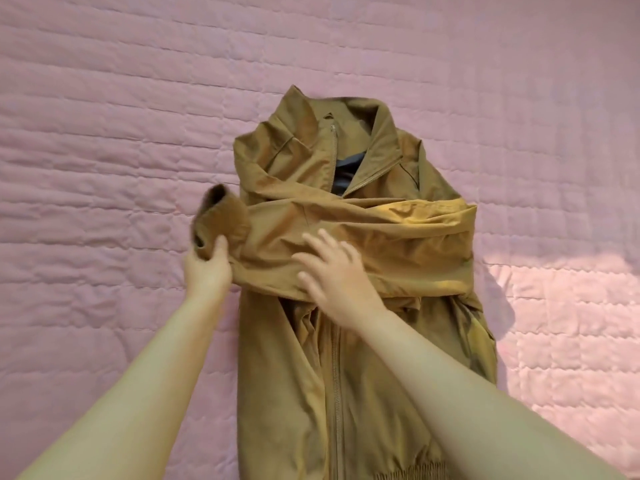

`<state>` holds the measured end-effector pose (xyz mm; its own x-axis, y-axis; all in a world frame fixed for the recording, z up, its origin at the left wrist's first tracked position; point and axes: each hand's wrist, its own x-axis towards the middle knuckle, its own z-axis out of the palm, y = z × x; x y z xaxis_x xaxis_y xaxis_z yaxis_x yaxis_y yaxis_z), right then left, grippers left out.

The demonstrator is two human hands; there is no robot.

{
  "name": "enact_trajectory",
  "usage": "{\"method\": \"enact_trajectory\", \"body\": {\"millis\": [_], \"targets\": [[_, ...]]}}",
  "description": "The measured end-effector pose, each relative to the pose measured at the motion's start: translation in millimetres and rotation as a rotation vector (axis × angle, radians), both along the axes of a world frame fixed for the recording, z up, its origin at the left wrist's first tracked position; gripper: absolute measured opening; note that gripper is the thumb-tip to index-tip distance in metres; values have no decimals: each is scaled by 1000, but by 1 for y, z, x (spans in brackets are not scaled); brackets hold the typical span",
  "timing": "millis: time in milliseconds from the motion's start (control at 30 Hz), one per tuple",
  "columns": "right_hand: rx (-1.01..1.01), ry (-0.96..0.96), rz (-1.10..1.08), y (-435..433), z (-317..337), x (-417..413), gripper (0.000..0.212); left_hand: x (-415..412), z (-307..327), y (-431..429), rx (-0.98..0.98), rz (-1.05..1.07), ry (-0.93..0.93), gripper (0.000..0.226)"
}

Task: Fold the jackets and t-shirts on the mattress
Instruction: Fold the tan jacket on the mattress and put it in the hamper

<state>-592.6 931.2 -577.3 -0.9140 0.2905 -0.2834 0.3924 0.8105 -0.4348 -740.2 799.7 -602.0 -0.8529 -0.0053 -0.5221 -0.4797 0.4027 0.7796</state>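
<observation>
while the left hand (207,268) grips the cuff (221,220), right hand (336,271) flat and open, the jacket (346,271) on the mattress (104,133) has its sleeves crossed; body fold remains.

this looks like a home, most likely a bedroom. a pink quilted cover (104,133) stitched in rows of small rectangles fills the whole view, soft and slightly puckered like bedding spread over a mattress. a tan zip-up jacket (363,358) lies flat on it, an everyday garment of the kind handled during household laundry. a patch of warm light (561,292) falls across the cover at the right. nothing beyond the bedding is visible.
</observation>
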Motion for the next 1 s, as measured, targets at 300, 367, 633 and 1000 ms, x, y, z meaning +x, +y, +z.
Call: {"method": "enact_trajectory", "body": {"millis": [300,367,633,1000], "targets": [[190,-128,-516,77,-16,49,69,-78,-23,-84,-102,372,-37,49],[175,-340,-373,77,-32,49,78,-66,-31,-82,-271,281,-156,75],[183,263,-667,134,-24,20,23,-31,-10,-15,-462,-490,715,42],[483,-443,50,243,-10,2,47,-15,-24,117,-208,-1162,682,27]]}}
